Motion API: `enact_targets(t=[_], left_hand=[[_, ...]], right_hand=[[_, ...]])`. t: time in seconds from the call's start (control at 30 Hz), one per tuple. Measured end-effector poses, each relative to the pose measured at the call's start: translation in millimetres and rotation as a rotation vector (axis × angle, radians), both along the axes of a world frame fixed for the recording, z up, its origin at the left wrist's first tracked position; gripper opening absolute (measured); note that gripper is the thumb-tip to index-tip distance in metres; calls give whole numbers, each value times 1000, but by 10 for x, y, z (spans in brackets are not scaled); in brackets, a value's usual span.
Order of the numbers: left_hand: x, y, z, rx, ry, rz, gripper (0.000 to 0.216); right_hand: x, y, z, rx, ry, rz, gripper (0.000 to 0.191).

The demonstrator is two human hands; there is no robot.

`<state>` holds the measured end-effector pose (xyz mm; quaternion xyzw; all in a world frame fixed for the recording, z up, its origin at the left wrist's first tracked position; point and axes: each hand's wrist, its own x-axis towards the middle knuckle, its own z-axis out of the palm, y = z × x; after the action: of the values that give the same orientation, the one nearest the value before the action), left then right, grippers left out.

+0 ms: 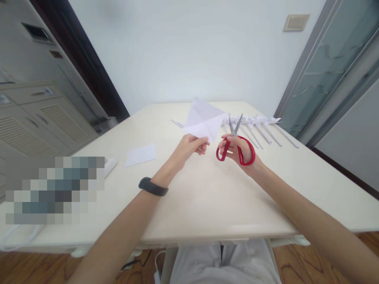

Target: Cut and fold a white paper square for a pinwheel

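My left hand (191,146) pinches the lower edge of a folded white paper (204,118) and holds it up above the cream table (207,193). A dark band sits on that wrist. Just to the right, my right hand (239,152) has its fingers through the red handles of a pair of scissors (235,144). The scissors' blades are slightly apart and point up and away, close to the paper's right corner without touching it.
A row of several rolled or folded white paper pieces (260,128) lies on the table behind the scissors. A flat white sheet (140,154) lies to the left. A blurred patch covers the table's left part. Cabinets stand left, a glass door right.
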<state>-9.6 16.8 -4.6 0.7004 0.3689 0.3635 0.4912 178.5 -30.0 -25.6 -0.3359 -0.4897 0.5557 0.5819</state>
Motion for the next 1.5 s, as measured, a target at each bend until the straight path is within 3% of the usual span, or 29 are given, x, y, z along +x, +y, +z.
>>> enact_targets(t=[0.2,0.33,0.7,1.5], left_hand=[[-26,0,32,52,-82,78,25],[-5,-29,42,63,-82,46,25],[50,-81,11,62,-53,-32,25],[42,-82,-4,116,-92,-57,26]], right_hand=[[-139,-111,12,-140,-91,282,19],[-204,-207,65,-147,-168,361,14],[-248,-233,114,-18,-248,403,5],[-271,-254,126,-14,-243,330,4]])
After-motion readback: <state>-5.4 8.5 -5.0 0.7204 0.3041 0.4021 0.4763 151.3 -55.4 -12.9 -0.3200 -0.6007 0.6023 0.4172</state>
